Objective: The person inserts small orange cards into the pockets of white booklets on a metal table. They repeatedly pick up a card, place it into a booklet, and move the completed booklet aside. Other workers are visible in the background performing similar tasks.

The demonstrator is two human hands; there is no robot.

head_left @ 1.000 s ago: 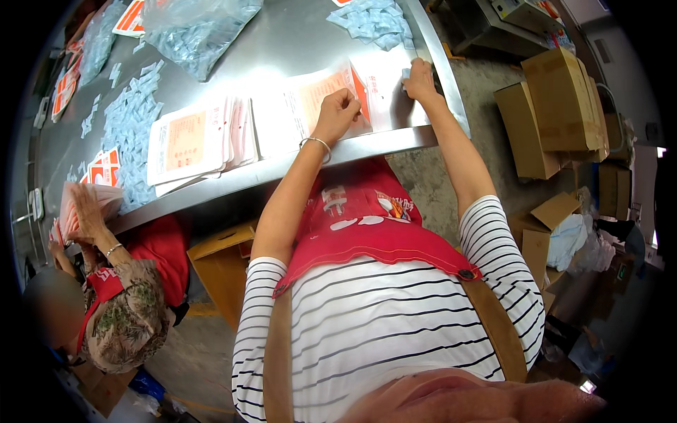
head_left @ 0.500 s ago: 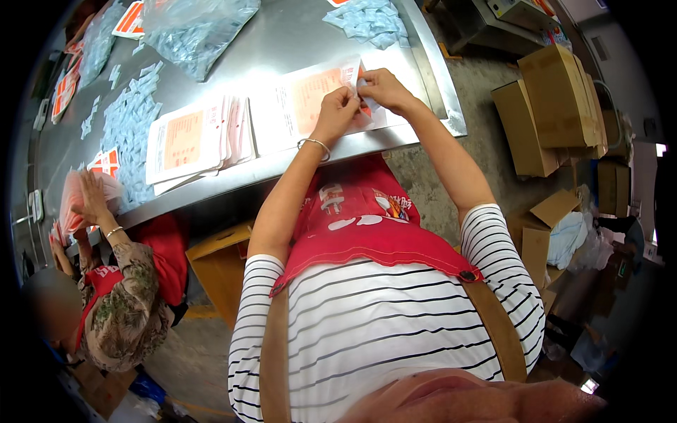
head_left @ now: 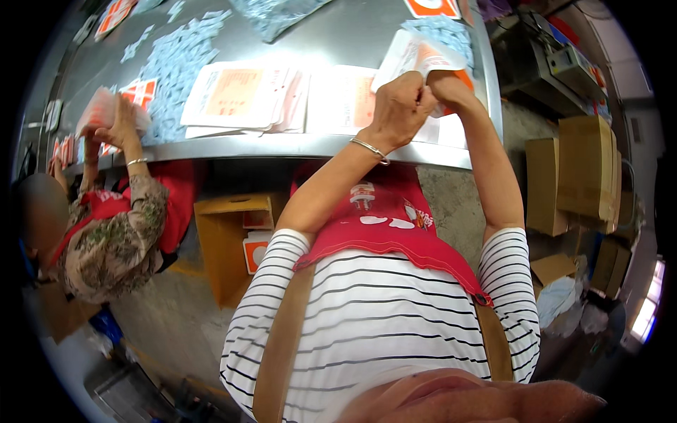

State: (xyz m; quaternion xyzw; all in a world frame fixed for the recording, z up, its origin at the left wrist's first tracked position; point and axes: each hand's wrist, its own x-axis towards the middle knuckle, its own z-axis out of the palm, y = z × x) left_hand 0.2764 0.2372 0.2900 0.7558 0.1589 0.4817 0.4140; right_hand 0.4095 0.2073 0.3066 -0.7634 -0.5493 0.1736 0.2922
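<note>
My left hand (head_left: 397, 107) and my right hand (head_left: 444, 88) are together above the metal table (head_left: 296, 144), both gripping one white and orange flat pouch (head_left: 416, 53) lifted off the surface. A silver bangle circles my left wrist. Under and beside my hands lie more white and orange pouches (head_left: 243, 95) fanned in stacks near the table's front edge. Small pale blue sachets (head_left: 176, 63) are scattered further back on the table.
A co-worker (head_left: 113, 225) in a patterned top and red apron sits at my left, holding a bundle of pouches (head_left: 102, 113). An open cardboard box (head_left: 233, 240) stands under the table. Stacked cardboard boxes (head_left: 582, 169) and a machine (head_left: 557, 63) are on the right.
My right hand left the table's right side and joined my left. Together they lifted a pouch off the stack. The co-worker raised a bundle of pouches.
</note>
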